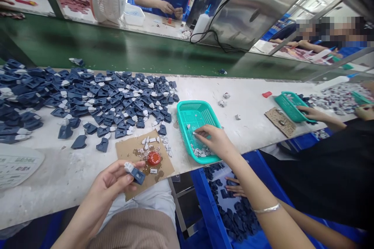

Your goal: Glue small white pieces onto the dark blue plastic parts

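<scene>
My left hand [109, 183] pinches a dark blue plastic part [138, 176] with a white piece at one end, above the front of a brown cardboard sheet [166, 163]. A round red cap-like thing [153, 158] sits on the wet-stained cardboard, with several small white pieces [149, 140] behind it and one marked piece [153, 171] in front. Over the green basket [181, 132] is my right hand [214, 138], thumb and fingers closed on a small white piece [194, 133]. More small white pieces [200, 151] lie at the basket's near end.
A heap of dark blue parts [117, 93] covers the table's left and back. Below the edge stands a blue crate [210, 210] of dark parts, with another person's hand [235, 188] in it. A co-worker's hand [309, 113] holds a second green basket [288, 105] at right.
</scene>
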{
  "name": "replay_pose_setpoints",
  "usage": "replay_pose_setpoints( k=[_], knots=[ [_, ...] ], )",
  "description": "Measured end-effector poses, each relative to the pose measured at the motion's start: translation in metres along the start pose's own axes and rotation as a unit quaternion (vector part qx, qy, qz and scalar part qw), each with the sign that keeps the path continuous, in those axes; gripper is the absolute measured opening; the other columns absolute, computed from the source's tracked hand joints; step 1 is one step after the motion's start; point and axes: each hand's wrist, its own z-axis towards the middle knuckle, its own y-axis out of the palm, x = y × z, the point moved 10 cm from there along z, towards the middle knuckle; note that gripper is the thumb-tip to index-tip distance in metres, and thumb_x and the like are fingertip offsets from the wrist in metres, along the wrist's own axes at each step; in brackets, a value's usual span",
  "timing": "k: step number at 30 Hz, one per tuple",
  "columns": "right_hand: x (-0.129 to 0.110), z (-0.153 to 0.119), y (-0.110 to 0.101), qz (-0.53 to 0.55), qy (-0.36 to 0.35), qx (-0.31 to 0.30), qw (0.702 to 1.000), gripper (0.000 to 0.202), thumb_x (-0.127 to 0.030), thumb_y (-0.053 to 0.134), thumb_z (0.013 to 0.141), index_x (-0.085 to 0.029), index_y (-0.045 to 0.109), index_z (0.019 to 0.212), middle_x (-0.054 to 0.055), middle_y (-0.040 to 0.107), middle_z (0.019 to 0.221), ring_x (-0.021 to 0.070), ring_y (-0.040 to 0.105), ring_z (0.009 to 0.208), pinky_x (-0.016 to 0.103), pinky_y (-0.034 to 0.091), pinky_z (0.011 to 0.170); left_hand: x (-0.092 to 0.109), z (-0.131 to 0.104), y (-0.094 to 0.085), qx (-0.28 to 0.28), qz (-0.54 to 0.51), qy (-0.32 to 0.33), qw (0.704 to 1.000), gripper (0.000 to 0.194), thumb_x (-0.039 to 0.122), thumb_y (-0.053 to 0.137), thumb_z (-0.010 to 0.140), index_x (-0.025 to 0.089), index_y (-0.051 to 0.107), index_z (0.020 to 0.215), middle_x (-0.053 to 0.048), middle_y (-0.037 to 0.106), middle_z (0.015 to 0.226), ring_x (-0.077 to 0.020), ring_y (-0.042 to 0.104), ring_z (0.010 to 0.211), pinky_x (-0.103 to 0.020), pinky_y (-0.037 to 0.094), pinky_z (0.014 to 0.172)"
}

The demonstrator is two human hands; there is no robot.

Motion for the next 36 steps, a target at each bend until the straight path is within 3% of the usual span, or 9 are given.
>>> replay_pose_setpoints(
  k=[3,7,11,15,18,21,27,36],
  knots=[
    [-0.002,0.001,-0.001,-0.002,-0.002,-0.004,1.000,0.017,-0.030,0.058,0.086,-0.019,0.068,0.093,0.008,0.070,0.085,0.0224,0.067,0.075,0.036,0.056,0.070,0.000,0.000,-0.004,0.014,-0.002,0.008,1.000,0.026,0.036,0.079,0.070,0.019,0.073,0.090,-0.010,0.068,0.118,-0.0230,0.063,0.097,-0.024,0.053,0.071],
    [-0.006,0.003,-0.003,-0.005,-0.008,-0.002,1.000,0.016,-0.030,0.057,0.086,-0.019,0.069,0.084,0.009,0.071,0.084,0.0227,0.067,0.073,0.037,0.055,0.069,-0.002,-0.001,-0.008,0.018,-0.020,0.009,1.000,0.029,0.037,0.082,0.066,0.020,0.074,0.088,-0.006,0.071,0.103,-0.0182,0.063,0.087,-0.022,0.051,0.071],
    [-0.023,-0.003,-0.019,-0.010,-0.001,0.042,0.999,0.018,-0.033,0.057,0.087,-0.018,0.066,0.084,0.010,0.069,0.085,0.0244,0.067,0.077,0.038,0.054,0.069,-0.004,-0.003,-0.007,-0.003,-0.033,0.012,0.999,0.026,0.037,0.081,0.068,0.019,0.072,0.085,-0.003,0.071,0.089,-0.0164,0.064,0.082,-0.022,0.050,0.074],
    [-0.080,-0.017,-0.032,0.033,-0.038,0.086,0.995,0.011,-0.028,0.060,0.088,-0.019,0.065,0.089,0.007,0.068,0.085,0.0211,0.065,0.079,0.033,0.052,0.072,-0.004,-0.002,-0.005,-0.019,-0.050,0.024,0.998,0.022,0.031,0.080,0.070,0.018,0.068,0.084,-0.002,0.070,0.083,-0.0149,0.065,0.079,-0.020,0.050,0.071],
    [-0.132,-0.023,-0.011,0.072,-0.093,0.014,0.993,0.006,-0.023,0.060,0.089,-0.019,0.063,0.085,0.005,0.066,0.083,0.0188,0.063,0.079,0.030,0.050,0.070,-0.004,0.001,-0.004,-0.031,-0.055,0.038,0.997,0.019,0.027,0.079,0.072,0.018,0.066,0.083,-0.001,0.070,0.081,-0.0140,0.066,0.076,-0.019,0.050,0.070],
    [-0.164,-0.024,0.015,0.089,-0.121,-0.055,0.987,0.006,-0.019,0.059,0.089,-0.018,0.062,0.084,0.005,0.065,0.083,0.0176,0.062,0.079,0.029,0.048,0.070,-0.005,0.004,-0.004,-0.046,-0.047,0.056,0.996,0.019,0.026,0.078,0.072,0.017,0.066,0.083,-0.002,0.072,0.081,-0.0152,0.068,0.076,-0.022,0.052,0.072],
    [-0.174,-0.015,0.040,0.054,-0.121,-0.110,0.985,0.006,-0.014,0.059,0.088,-0.016,0.062,0.084,0.006,0.064,0.084,0.0192,0.062,0.082,0.030,0.047,0.072,-0.004,0.006,-0.009,-0.045,-0.049,0.091,0.994,0.018,0.025,0.077,0.073,0.017,0.065,0.085,-0.004,0.074,0.081,-0.0154,0.069,0.076,-0.022,0.053,0.072],
    [-0.177,-0.014,0.047,0.033,-0.109,-0.139,0.984,0.009,-0.016,0.057,0.089,-0.016,0.064,0.084,0.007,0.064,0.084,0.0204,0.062,0.081,0.032,0.047,0.072,-0.004,0.011,-0.009,-0.066,-0.041,0.107,0.991,0.020,0.024,0.077,0.073,0.017,0.064,0.088,-0.004,0.075,0.081,-0.0156,0.071,0.081,-0.022,0.055,0.076]
  ],
)
